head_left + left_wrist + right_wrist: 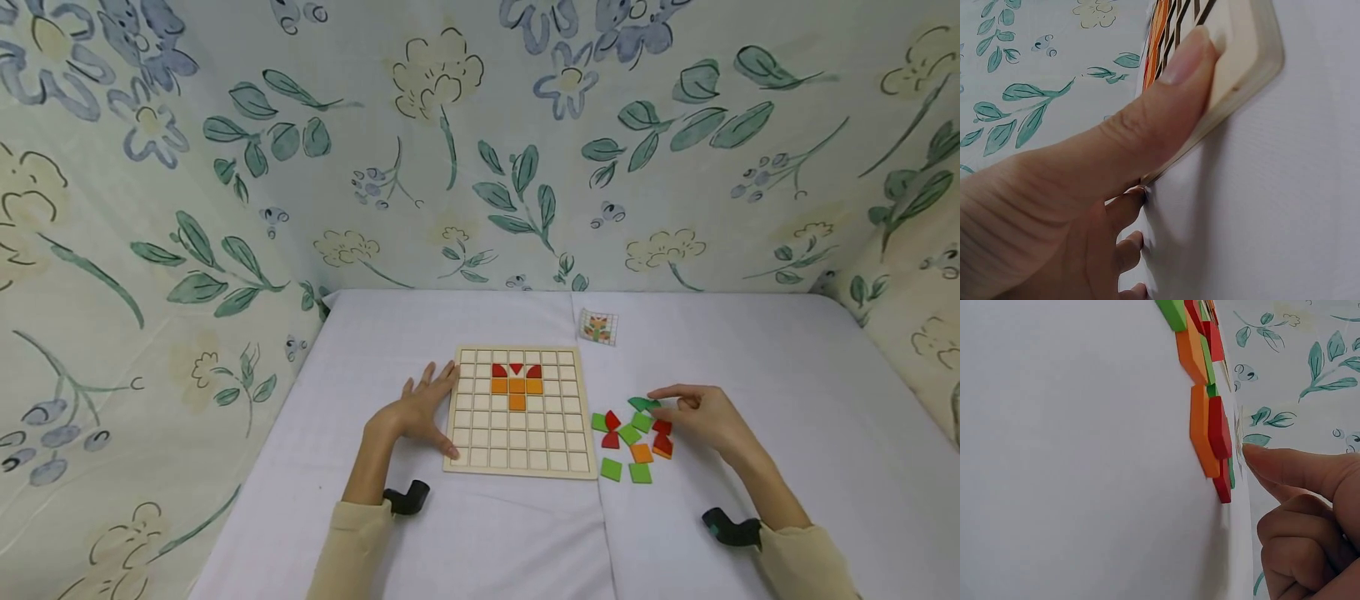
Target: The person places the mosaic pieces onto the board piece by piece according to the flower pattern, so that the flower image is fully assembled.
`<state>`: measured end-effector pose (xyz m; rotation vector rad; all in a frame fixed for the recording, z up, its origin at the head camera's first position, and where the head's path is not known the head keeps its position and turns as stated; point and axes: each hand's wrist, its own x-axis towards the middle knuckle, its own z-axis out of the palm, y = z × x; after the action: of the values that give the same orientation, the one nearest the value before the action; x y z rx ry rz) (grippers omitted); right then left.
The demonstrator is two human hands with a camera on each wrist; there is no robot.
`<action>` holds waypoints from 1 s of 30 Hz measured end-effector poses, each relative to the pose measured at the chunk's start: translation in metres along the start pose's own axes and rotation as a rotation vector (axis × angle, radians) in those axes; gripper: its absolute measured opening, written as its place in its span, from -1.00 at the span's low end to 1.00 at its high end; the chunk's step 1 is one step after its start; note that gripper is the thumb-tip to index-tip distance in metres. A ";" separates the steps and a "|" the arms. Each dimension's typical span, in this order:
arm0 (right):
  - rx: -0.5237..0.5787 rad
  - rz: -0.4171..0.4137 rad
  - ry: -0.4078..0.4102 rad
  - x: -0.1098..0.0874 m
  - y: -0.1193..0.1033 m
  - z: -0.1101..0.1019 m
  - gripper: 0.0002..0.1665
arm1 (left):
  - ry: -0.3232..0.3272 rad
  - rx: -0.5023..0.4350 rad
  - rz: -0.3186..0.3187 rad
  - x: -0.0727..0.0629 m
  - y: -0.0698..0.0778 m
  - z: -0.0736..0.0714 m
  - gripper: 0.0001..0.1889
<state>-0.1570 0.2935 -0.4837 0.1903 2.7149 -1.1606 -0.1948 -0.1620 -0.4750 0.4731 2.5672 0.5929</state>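
A square wooden grid board (521, 475) lies flat on the white cloth. Several orange squares (517, 386) and red pieces (534, 372) fill cells in its upper half. My left hand (415, 414) spreads along the board's left edge, the thumb (1166, 94) resting on the near corner and the other fingers beside the rim. To the board's right, my right hand (701, 417) pinches a dark green piece (655, 404) between thumb and index finger at the far side of a loose pile. In the right wrist view, its other fingers are curled and the fingertips' contact is hidden.
Loose light green squares (641, 473), red pieces (611, 440) and orange squares (642, 453) lie beside the board, some overlapping. A small printed pattern card (598, 327) lies beyond the board's far right corner. Floral cloth (480, 167) hangs behind the table.
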 end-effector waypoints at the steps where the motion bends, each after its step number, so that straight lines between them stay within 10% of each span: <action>1: -0.002 0.001 0.001 0.000 0.002 0.000 -0.51 | 0.000 0.001 0.000 0.000 0.000 0.000 0.50; 30: 0.024 0.067 -0.012 0.007 0.013 -0.007 -0.38 | 0.001 -0.002 -0.007 0.002 -0.001 0.001 0.50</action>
<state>-0.1623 0.3084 -0.4897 0.2747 2.6638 -1.1726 -0.1965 -0.1617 -0.4774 0.4634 2.5676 0.5935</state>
